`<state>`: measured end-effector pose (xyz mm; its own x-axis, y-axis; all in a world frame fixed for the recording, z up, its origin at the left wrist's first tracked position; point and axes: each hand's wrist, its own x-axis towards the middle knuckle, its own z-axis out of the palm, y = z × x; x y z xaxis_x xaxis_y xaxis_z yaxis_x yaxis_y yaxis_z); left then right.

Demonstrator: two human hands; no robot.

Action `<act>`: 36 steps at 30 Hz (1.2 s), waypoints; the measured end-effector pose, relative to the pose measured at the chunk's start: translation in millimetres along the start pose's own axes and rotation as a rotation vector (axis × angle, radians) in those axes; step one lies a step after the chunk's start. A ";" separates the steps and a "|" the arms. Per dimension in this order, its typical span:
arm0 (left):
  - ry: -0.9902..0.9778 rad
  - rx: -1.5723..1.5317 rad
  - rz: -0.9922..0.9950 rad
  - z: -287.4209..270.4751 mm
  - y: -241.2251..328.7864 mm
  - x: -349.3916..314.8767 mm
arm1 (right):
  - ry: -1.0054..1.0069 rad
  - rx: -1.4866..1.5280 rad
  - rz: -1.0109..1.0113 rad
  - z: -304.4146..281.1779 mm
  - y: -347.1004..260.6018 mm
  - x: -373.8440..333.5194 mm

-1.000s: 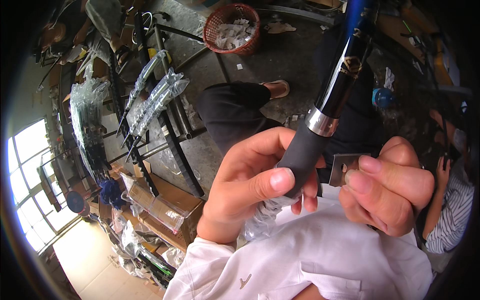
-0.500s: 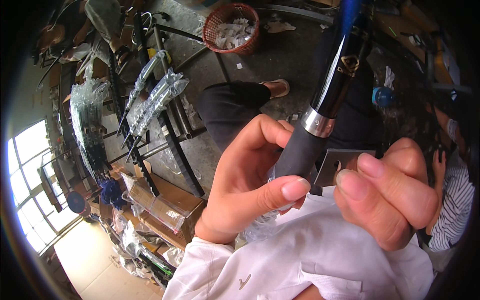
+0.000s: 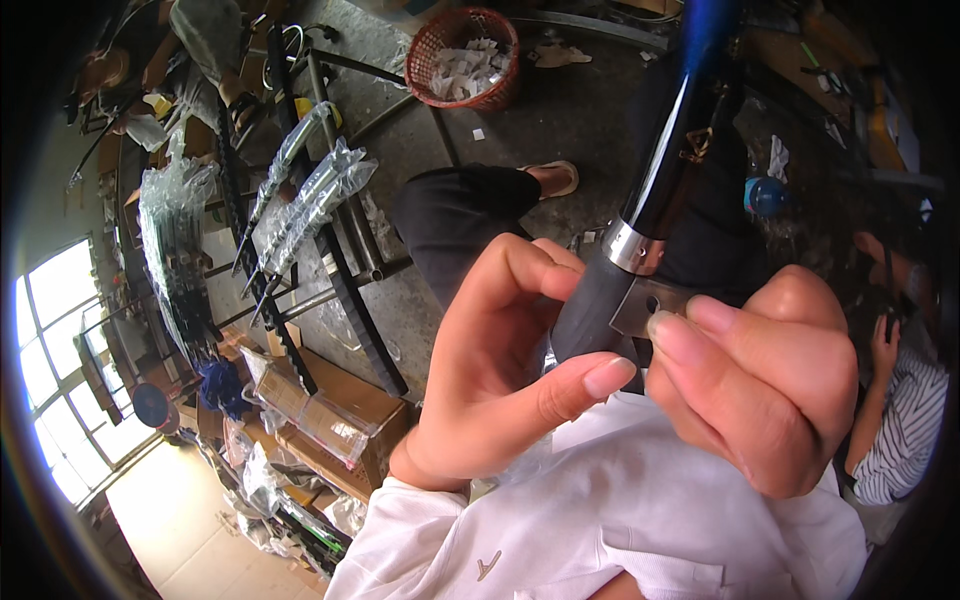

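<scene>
A thick fishing rod (image 3: 668, 165) slants down toward me, glossy black and blue, with a silver collar (image 3: 633, 248) above its dark matte grip (image 3: 588, 307). My left hand (image 3: 490, 370) is wrapped round the grip from the left, its thumb lying across the near side. Clear plastic film shows under that hand. Between the thumb and fingertips of my right hand (image 3: 765, 375) is a thin flat metal blade (image 3: 632, 308) with a hole in it. Its edge meets or overlaps the right side of the grip, just below the collar; actual contact is hard to tell.
A red basket (image 3: 418, 75) of paper scraps stands on the floor ahead. Plastic-wrapped rods (image 3: 180, 230) lean on a black metal rack (image 3: 345, 290) at left, above a cardboard box (image 3: 345, 395). At right are a blue bottle (image 3: 766, 196) and another person in a striped sleeve (image 3: 905, 430).
My right hand has moved left with the blade, which now lies against or over the grip below the collar. The left hand keeps its hold; the rod has turned slightly.
</scene>
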<state>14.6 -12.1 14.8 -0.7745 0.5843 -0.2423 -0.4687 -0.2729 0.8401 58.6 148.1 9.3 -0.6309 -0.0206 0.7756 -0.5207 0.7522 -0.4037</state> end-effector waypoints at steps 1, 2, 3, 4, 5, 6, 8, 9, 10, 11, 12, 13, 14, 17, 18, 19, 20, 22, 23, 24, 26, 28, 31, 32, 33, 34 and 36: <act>0.023 0.034 -0.009 -0.5 -0.9 -2.2 | -0.020 0.003 0.014 -0.5 -2.1 -0.8; 0.047 0.068 -0.018 -0.7 -1.7 -5.8 | -0.033 -0.013 0.037 0.4 -7.4 -2.1; 0.064 0.100 -0.030 0.1 -2.1 -6.8 | -0.038 -0.047 0.039 0.6 -8.9 -2.5; 0.066 0.118 -0.034 -0.1 -2.9 -6.5 | -0.043 -0.080 0.040 0.9 -10.5 -2.8; 0.069 0.134 -0.038 -0.7 -3.9 -6.2 | -0.042 -0.122 0.018 2.8 -10.3 -3.9; 0.065 0.119 -0.045 0.1 -4.5 -5.7 | -0.027 -0.140 0.008 5.3 -9.2 -9.5; 0.050 0.051 -0.064 2.2 -5.3 -4.0 | 0.001 -0.178 -0.012 9.6 -6.4 -19.9; 0.054 0.013 -0.081 1.6 -5.7 -4.2 | -0.011 -0.175 -0.049 11.3 -1.6 -25.1; 0.056 -0.024 -0.100 1.0 -5.9 -4.5 | -0.010 -0.141 -0.075 11.4 2.6 -25.9; 0.060 -0.047 -0.125 0.9 -4.4 -3.3 | -0.009 -0.111 -0.103 11.9 6.8 -23.7; 0.049 -0.053 -0.143 1.0 -2.8 -1.6 | -0.008 -0.087 -0.132 11.6 11.5 -20.7; 0.041 -0.060 -0.164 1.8 -1.5 -1.0 | 0.006 -0.017 -0.150 7.2 17.2 -17.4; 0.022 -0.051 -0.176 2.7 -0.7 -0.3 | 0.033 0.036 -0.106 6.2 14.2 -18.1; -0.051 -0.056 -0.238 -0.9 2.7 3.6 | 0.072 0.183 0.054 0.3 3.4 -21.5; -0.086 -0.060 -0.250 -1.3 3.7 4.2 | 0.040 0.208 0.093 -4.7 2.3 -21.3; -0.120 -0.065 -0.263 -1.8 4.5 5.0 | 0.009 0.231 0.133 -9.7 1.4 -21.2; -0.140 -0.072 -0.279 -2.2 5.2 5.6 | -0.032 0.249 0.136 -15.0 3.7 -22.1; -0.178 -0.091 -0.332 -0.8 7.4 8.2 | -0.098 0.266 0.149 -25.1 7.4 -23.8; -0.194 -0.105 -0.364 1.1 8.8 9.1 | -0.127 0.268 0.154 -29.8 7.8 -23.7; -0.191 -0.089 -0.374 2.4 10.0 8.2 | -0.157 0.279 0.156 -32.6 8.4 -23.8; -0.186 -0.058 -0.397 3.9 10.9 6.5 | -0.188 0.288 0.153 -35.3 8.4 -23.5; -0.235 -0.091 -0.385 -0.6 7.6 5.8 | -0.210 0.300 0.144 -37.3 9.5 -25.3; -0.212 -0.087 -0.377 1.8 6.5 5.5 | -0.209 0.294 0.123 -36.0 10.1 -27.0; -0.162 -0.030 -0.372 8.1 6.8 6.5 | -0.217 0.295 0.115 -36.4 10.6 -26.5; -0.112 0.029 -0.366 12.0 6.8 6.9 | -0.223 0.297 0.107 -36.7 11.0 -26.0; -0.104 -0.001 -0.361 12.7 6.1 6.3 | -0.241 0.307 0.099 -39.1 12.2 -24.3; -0.108 -0.047 -0.352 11.6 4.4 5.1 | -0.268 0.322 0.088 -40.6 13.7 -23.4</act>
<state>13.5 -1.4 22.9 -0.5145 0.7252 -0.4575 -0.7193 -0.0746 0.6907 89.6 185.6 5.3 -0.7860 -0.1675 0.5951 -0.5844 0.5154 -0.6268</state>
